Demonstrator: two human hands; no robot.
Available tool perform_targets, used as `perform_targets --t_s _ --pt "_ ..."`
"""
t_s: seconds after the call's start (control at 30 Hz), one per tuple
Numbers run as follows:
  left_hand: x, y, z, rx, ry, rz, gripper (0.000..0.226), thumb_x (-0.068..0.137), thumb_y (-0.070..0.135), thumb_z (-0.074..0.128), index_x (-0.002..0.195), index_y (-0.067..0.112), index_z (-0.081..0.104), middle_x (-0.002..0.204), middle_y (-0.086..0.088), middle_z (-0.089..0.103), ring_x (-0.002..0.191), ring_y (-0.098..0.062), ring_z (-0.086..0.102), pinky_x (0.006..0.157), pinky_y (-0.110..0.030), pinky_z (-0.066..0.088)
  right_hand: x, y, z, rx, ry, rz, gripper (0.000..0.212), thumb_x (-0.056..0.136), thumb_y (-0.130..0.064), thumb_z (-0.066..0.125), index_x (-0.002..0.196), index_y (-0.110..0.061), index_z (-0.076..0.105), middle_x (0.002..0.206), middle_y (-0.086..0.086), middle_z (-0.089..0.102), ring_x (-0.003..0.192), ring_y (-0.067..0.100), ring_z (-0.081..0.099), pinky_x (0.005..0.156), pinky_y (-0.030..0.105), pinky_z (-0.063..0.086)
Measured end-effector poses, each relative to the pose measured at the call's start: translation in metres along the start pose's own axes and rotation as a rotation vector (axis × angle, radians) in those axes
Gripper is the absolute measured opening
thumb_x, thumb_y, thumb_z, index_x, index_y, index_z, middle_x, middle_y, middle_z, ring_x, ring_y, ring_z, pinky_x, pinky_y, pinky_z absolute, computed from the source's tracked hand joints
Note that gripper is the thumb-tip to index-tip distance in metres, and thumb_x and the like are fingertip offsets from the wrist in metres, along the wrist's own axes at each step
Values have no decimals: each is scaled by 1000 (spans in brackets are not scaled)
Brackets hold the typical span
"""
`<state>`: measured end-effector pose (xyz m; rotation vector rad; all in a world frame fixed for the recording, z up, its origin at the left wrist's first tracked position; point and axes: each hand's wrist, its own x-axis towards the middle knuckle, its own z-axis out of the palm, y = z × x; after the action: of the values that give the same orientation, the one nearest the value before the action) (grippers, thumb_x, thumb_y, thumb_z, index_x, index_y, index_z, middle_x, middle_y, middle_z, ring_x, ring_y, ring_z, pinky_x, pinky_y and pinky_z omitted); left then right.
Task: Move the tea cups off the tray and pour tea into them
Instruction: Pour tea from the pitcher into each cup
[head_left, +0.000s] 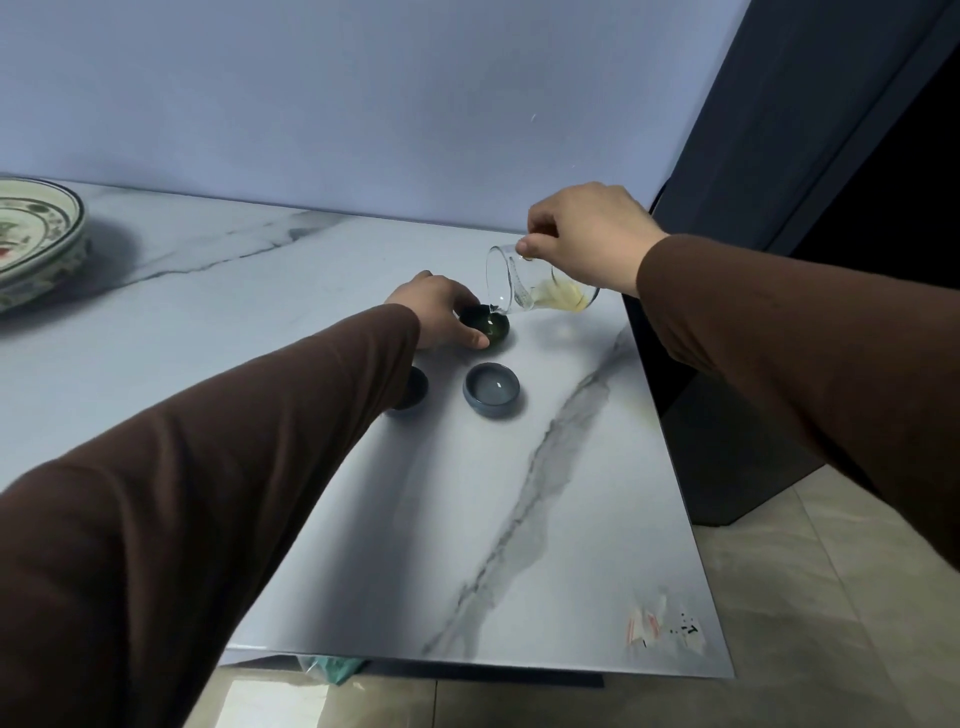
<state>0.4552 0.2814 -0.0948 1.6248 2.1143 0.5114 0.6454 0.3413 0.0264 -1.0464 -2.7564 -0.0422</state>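
Three small tea cups stand on the white marble table (571, 519). My left hand (436, 312) grips the dark green cup (491, 326) at its left side. My right hand (587, 234) holds a clear glass pitcher (535, 286) tipped to the left, its spout right over the green cup; pale yellow tea sits in the pitcher's lower end. A blue-grey cup (491, 397) with liquid in it stands just in front. A dark cup (415, 389) is mostly hidden behind my left sleeve.
A painted tray-like plate (36, 239) with a green rim sits at the far left of the table. The table's right edge meets a dark panel (779, 156). Tiled floor (831, 597) lies to the right and below the front edge.
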Motion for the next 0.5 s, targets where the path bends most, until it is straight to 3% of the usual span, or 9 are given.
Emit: perform_targets --t_s 0.2,0.5 --pt "0 -2 1 12 6 9 58 59 59 79 114 45 65 113 1 52 109 -19 51 99 -35 46 5 -8 -1 -87 -21 -55 27 94 -43 55 83 -19 61 82 2 60 84 30 54 69 33 36" --pt "-1 0 -1 34 4 19 63 64 57 79 122 40 63 114 -1 51 115 -20 49 101 -36 45 12 -14 -10 -132 0 -95 27 94 -44 56 79 -22 55 77 3 56 81 31 51 68 33 33"
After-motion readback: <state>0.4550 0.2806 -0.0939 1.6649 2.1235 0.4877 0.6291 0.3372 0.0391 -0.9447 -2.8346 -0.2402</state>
